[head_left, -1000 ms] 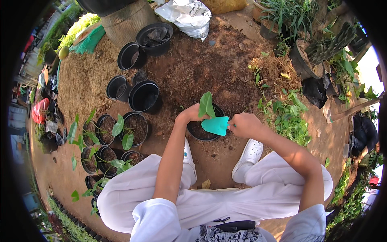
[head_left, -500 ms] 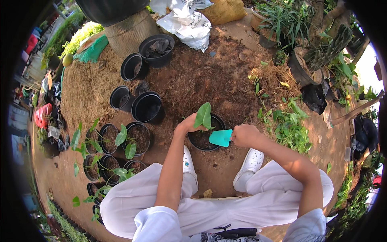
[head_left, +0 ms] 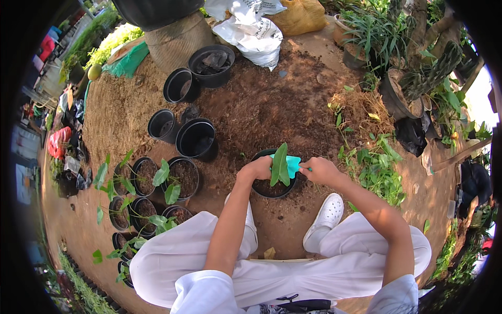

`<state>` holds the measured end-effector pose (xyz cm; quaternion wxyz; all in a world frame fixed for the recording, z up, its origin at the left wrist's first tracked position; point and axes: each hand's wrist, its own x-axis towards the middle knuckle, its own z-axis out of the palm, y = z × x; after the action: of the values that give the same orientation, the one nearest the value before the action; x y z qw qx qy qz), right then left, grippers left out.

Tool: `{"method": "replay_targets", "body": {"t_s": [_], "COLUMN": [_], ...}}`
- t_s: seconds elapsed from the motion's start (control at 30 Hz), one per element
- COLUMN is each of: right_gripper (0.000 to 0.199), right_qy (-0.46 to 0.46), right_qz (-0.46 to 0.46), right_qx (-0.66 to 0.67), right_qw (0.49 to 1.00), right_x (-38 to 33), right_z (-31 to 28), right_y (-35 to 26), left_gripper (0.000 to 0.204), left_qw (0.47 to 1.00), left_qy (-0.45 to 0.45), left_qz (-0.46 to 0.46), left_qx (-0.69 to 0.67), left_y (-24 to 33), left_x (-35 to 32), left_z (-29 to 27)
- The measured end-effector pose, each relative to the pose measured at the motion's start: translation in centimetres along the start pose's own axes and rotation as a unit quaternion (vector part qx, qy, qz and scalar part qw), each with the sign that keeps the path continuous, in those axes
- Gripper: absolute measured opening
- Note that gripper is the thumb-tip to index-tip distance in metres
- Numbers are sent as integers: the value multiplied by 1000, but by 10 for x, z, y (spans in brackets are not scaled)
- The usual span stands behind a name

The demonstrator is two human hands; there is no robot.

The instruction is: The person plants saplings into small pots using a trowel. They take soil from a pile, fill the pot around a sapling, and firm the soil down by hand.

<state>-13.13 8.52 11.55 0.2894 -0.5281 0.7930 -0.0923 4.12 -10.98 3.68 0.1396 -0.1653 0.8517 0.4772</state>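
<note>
A black plastic pot with dark soil in it stands on the ground between my feet. My left hand is at the pot's left rim, its fingers closed on a young plant whose single large green leaf rises over the pot. The stem and my fingertips are hidden behind the leaf and the trowel. In my right hand, closed round its handle, is a small teal hand trowel. Its blade lies over the pot, partly behind the leaf.
Potted seedlings cluster on the left. Empty black pots stand beyond them. Loose brown soil spreads ahead, with white sacks behind it. Uprooted green vines lie at right, below larger potted plants.
The leaf has turned more edge-on and now overlaps the trowel blade. The trowel has shifted back and to the right, its blade tilting. My left hand has moved slightly right and nearer me.
</note>
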Motion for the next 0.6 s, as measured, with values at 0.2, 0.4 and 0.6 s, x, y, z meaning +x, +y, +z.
{"method": "replay_targets", "body": {"t_s": [0.2,0.4,0.6], "right_gripper": [26,24,25], "right_qy": [-62,-44,-52], "right_qz": [27,46,70], "right_qx": [-33,1,-36], "right_qw": [997,998,996], "right_x": [18,22,18], "right_z": [-16,-4,-6], "right_y": [-15,-10,-26], "left_gripper": [42,36,21], "left_qw": [999,999,983], "left_qy": [-42,-41,-16], "left_qz": [-2,-18,-25], "left_qx": [17,-19,-180], "left_y": [14,7,-12], "left_x": [-2,-2,-8], "left_z": [-8,-21,-21]}}
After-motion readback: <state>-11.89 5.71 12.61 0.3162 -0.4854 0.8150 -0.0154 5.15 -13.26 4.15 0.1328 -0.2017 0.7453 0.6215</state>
